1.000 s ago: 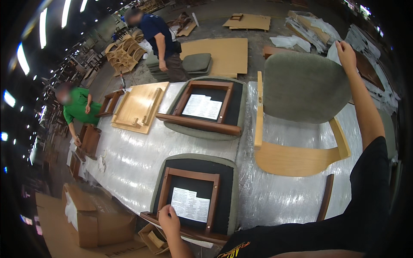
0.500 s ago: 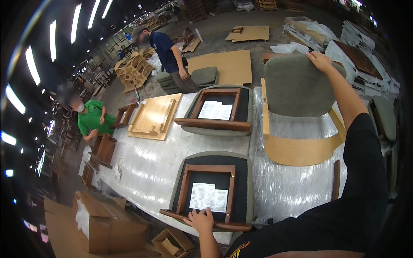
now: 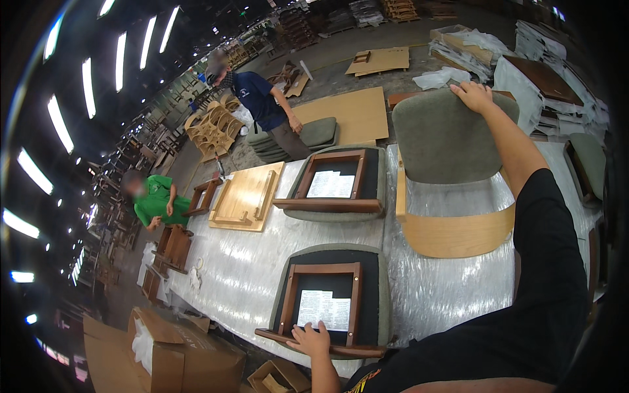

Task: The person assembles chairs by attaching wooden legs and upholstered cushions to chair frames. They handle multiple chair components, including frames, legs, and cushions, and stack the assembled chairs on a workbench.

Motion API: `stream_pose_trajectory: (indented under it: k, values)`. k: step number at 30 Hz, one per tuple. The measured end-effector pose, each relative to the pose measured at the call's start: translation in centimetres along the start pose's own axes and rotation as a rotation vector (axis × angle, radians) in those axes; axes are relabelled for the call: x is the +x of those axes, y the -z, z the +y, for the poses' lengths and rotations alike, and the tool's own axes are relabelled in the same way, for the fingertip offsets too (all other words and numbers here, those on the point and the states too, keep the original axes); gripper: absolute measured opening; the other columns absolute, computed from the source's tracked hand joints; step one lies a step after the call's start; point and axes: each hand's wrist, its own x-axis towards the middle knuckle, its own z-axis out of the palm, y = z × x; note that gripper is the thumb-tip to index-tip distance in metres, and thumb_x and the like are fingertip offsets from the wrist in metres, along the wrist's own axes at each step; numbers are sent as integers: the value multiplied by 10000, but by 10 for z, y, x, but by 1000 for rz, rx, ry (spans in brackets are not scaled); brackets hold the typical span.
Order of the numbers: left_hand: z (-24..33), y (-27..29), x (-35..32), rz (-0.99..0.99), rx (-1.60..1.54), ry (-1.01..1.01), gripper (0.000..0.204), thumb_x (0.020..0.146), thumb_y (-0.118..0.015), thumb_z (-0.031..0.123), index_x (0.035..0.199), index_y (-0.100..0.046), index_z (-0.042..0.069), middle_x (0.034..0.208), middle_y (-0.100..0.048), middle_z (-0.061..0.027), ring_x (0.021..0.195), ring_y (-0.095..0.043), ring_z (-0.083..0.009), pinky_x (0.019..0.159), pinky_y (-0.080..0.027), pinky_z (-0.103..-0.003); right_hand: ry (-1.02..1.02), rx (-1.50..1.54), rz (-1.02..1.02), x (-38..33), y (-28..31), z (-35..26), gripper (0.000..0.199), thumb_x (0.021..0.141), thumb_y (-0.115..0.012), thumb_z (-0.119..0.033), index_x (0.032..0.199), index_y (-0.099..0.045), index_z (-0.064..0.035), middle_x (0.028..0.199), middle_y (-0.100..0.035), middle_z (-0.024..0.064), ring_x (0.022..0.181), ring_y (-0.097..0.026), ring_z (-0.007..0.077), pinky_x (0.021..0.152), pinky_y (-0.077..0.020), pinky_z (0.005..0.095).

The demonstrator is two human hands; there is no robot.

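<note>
My right hand [image 3: 473, 97] is curled over the top edge of a grey-green upholstered chair seat [image 3: 452, 141], which stands tilted up at the right of the table. In front of this seat is a curved light-wood piece [image 3: 458, 234]. My left hand [image 3: 311, 340] lies with fingers spread on the near rail and paper label [image 3: 325, 310] of another chair seat [image 3: 378, 288], which lies upside down with its dark wooden frame [image 3: 356, 301] upward. Beyond it lies a similar upturned seat [image 3: 375, 175].
A plastic-wrapped table [image 3: 236, 275] carries a light wooden panel [image 3: 244, 196]. Two people stand across it, one in a green shirt [image 3: 157, 200], one in a navy shirt [image 3: 257, 98]. Stacked seats [image 3: 319, 133] lie beyond. Cardboard boxes [image 3: 196, 360] stand at the near left.
The upright seat and curved wood piece have shifted slightly left relative to the table, with my right hand still on the seat. My left hand stays on the near seat. The view has shifted slightly.
</note>
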Motion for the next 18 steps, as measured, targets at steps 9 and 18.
stream_pose_trajectory:
  k: [9, 18]
  values:
    - [7, 1, 1, 80, -31, 17, 426, 934, -671, 482, 1120, -815, 127, 1483, -579, -251, 1439, -478, -391, 1238, -105, -700, 14, -3, 45, -2, 1, 2, 701, 1024, -354, -740, 1271, -680, -171, 1390, -640, 161, 1361, -540, 389, 1188, -272, 627]
    - [3, -4, -1, -13, 123, -3, 503, 954, -644, 498, 1291, -737, 136, 1525, -555, -213, 1448, -483, -353, 1241, -138, -675, -8, -76, -194, 7, 11, -5, 814, 992, -298, -811, 1490, -579, -232, 1561, -543, 136, 1474, -468, 358, 1194, -274, 627]
